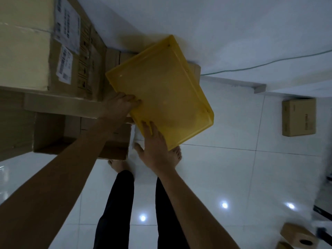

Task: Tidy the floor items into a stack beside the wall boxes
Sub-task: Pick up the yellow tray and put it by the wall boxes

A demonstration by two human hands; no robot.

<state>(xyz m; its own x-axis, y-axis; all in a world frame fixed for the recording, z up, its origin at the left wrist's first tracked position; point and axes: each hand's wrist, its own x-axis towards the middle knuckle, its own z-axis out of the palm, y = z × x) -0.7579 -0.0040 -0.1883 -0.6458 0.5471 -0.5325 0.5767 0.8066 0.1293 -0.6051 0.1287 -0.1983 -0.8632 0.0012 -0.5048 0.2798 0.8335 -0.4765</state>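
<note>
A yellow plastic tray point(161, 90) is held tilted above the floor, upside down with its flat bottom facing me. My left hand point(120, 105) grips its near left edge. My right hand point(154, 148) holds its near lower edge, fingers spread over the rim. The tray hovers over low cardboard boxes point(115, 56) at the foot of the white wall. A tall stack of wall boxes point(53, 51) with paper labels rises to the left.
An open cardboard box point(80, 141) sits on the white tile floor under my left forearm. A closed brown box point(299, 116) lies on the floor at right. A small box with a round hole point(298, 237) lies at bottom right. A green cable point(269, 62) runs along the wall.
</note>
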